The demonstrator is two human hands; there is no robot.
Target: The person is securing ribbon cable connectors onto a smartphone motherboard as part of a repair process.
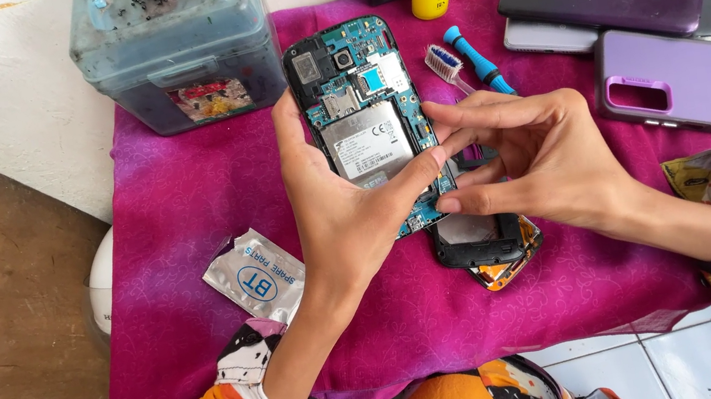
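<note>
Silver foil sachet (255, 277) on cloth; picture label (211, 99) on box
</note>
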